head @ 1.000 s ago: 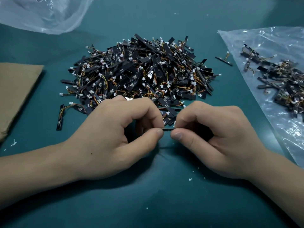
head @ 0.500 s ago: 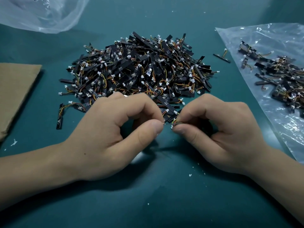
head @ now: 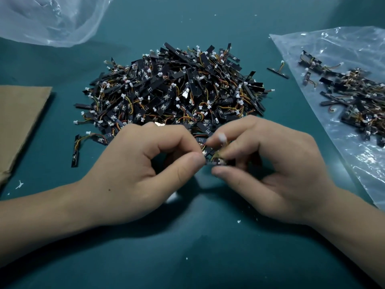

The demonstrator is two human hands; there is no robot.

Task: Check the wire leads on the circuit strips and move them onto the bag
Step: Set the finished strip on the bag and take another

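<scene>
We hold one circuit strip (head: 210,159) at near centre, just in front of the pile (head: 177,90). Left hand (head: 133,170) pinches its left end, thumb to index. Right hand (head: 270,170) pinches the other end, probably flexing the lead so its white connector (head: 221,140) lifts for checking. Long axis roughly left-right, lead end right, blurred. Bag (head: 333,49) lies right, well apart.

No readable lettering or numbers on the circuit strips (head: 173,90) or the bag (head: 333,49).
</scene>
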